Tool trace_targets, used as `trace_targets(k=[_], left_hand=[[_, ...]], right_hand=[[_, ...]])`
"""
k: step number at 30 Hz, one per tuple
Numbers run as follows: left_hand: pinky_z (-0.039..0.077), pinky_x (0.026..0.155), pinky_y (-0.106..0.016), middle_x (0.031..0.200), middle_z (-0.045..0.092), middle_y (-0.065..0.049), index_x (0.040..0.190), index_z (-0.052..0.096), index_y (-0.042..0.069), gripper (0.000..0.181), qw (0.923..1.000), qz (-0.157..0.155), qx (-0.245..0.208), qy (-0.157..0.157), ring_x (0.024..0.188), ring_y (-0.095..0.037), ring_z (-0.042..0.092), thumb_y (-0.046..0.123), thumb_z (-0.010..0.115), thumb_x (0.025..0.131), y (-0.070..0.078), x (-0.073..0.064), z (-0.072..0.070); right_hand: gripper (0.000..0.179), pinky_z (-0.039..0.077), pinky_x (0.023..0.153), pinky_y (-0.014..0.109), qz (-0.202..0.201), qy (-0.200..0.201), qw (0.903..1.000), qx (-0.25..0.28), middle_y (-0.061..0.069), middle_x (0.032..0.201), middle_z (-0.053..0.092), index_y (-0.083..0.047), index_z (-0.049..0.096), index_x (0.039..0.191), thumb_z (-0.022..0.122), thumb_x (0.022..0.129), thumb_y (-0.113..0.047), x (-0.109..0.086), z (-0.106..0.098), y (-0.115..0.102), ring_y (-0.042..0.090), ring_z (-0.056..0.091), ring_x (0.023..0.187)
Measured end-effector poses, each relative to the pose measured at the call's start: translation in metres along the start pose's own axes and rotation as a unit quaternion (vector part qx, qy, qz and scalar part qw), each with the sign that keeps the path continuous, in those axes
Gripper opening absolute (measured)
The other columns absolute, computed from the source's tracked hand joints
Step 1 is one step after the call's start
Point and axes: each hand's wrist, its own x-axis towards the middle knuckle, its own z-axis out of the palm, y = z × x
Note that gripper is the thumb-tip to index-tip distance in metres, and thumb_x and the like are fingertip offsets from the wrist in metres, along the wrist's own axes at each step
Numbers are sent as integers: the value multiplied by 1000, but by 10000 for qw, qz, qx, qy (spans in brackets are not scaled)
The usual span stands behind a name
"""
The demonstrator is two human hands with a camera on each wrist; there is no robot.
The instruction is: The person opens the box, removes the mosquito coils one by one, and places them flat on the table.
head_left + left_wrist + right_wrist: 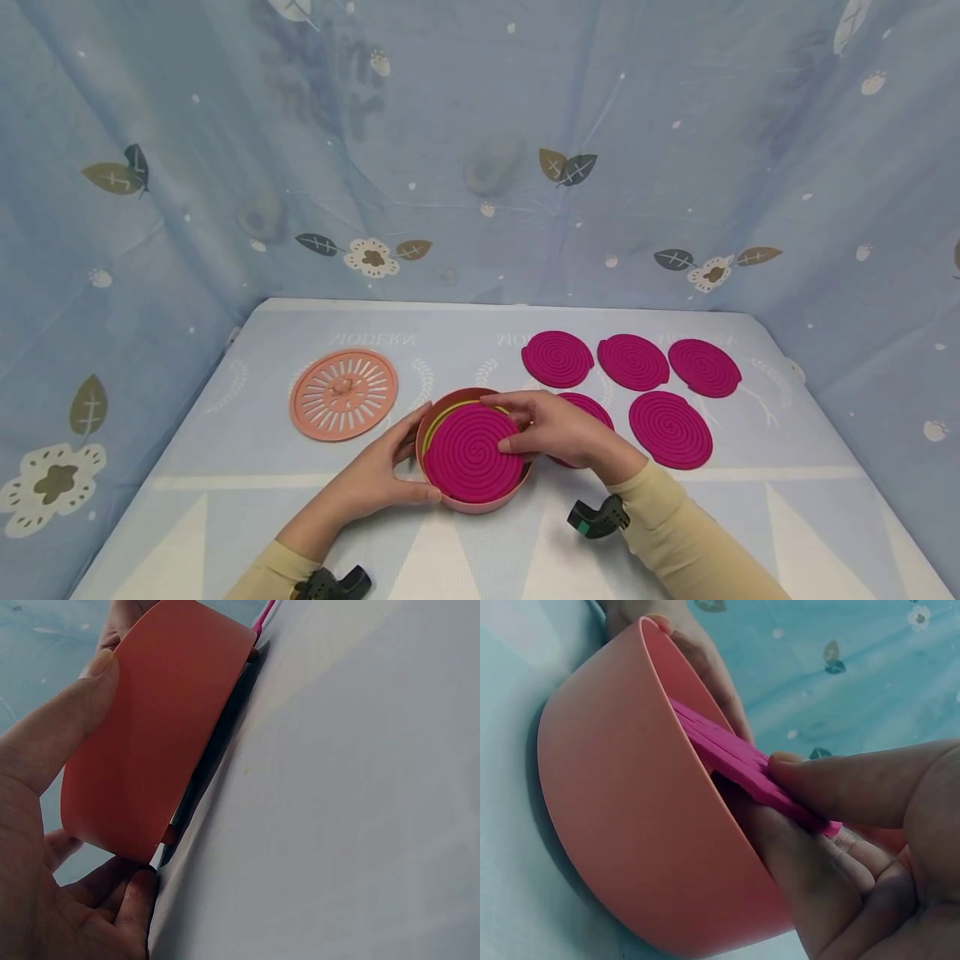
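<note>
A round salmon-pink bowl (pixel 480 502) stands near the front middle of the table. A magenta spiral coil (pixel 471 451) lies tilted across its mouth. My left hand (pixel 390 467) grips the bowl's left wall (pixel 150 750), thumb along the near side and fingers at the rim. My right hand (pixel 551 429) pinches the coil's right edge (pixel 780 787), thumb on top and fingers underneath. In the right wrist view the coil slants into the bowl (pixel 637 825).
A pink slotted lid (pixel 343 393) lies to the bowl's left. Several more magenta coils (pixel 632 362) lie at the right, one (pixel 592 408) partly under my right hand. Blue patterned cloth walls in the table on three sides.
</note>
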Motion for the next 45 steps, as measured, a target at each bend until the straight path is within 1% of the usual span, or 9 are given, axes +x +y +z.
trace_targets(k=[3, 6, 15, 21, 29, 33, 38, 41, 45], left_hand=[[37, 112, -26, 154, 33, 12, 158, 24, 27, 120, 10000, -37, 4, 16, 137, -8, 40, 43, 94, 62, 0, 0, 0], [37, 112, -27, 155, 32, 13, 158, 25, 28, 121, 10000, -70, 18, 23, 137, -8, 40, 45, 94, 61, 0, 0, 0], [37, 112, -26, 155, 31, 13, 158, 25, 27, 121, 10000, -42, 27, 11, 136, -7, 40, 43, 95, 61, 0, 0, 0], [37, 113, -28, 155, 32, 13, 158, 25, 27, 120, 10000, -58, 34, 5, 136, -8, 41, 42, 95, 61, 1, 0, -1], [37, 112, -27, 155, 33, 12, 158, 25, 27, 120, 10000, -86, 8, 7, 136, -8, 40, 42, 95, 62, 0, 0, 0], [37, 113, -29, 155, 32, 12, 158, 25, 28, 120, 9999, -141, 1, 39, 137, -9, 40, 42, 94, 62, 0, 0, 0], [37, 113, -33, 155, 31, 12, 158, 25, 28, 120, 9998, -196, 42, 83, 138, -12, 39, 43, 94, 61, 0, -1, 0], [37, 113, -32, 155, 32, 12, 158, 25, 28, 120, 9997, -204, 43, 85, 138, -11, 39, 43, 95, 61, 1, -1, 1], [37, 113, -30, 155, 33, 12, 158, 25, 28, 121, 9998, -192, 29, 70, 138, -10, 39, 43, 95, 60, 2, -1, 1]], right_hand=[[63, 62, 79, 41, -58, 57, 9999, 101, 14, 119, 67, -15, 52, 144, 73, 87, 1, -1, -1, 2, 28, 69, 97], [63, 62, 80, 40, -133, 188, 9997, 92, 14, 122, 66, -14, 52, 144, 74, 87, -1, -2, -1, 3, 27, 69, 99], [65, 62, 78, 42, -241, 542, 9978, 279, 16, 112, 69, -12, 49, 146, 74, 87, -2, -6, -6, 7, 28, 71, 91], [67, 62, 78, 44, -354, 751, 9960, 343, 18, 112, 68, -14, 48, 147, 74, 87, -3, -12, -13, 11, 28, 71, 91], [70, 59, 82, 49, -656, 900, 9912, 720, 21, 118, 66, -12, 41, 151, 72, 89, -1, -25, -26, 14, 33, 70, 97], [71, 58, 85, 50, -732, 1006, 9882, 892, 22, 121, 64, -13, 40, 152, 71, 89, 0, -32, -33, 16, 34, 69, 99], [71, 58, 86, 49, -681, 1209, 9858, 948, 23, 122, 62, -13, 39, 152, 71, 89, 0, -42, -39, 20, 31, 69, 99], [71, 58, 85, 48, -605, 1392, 9842, 908, 22, 119, 63, -14, 40, 151, 72, 89, -1, -48, -43, 22, 30, 70, 97], [73, 58, 85, 47, -595, 1535, 9823, 893, 23, 117, 64, -13, 39, 152, 72, 89, -2, -56, -49, 25, 29, 70, 95]])
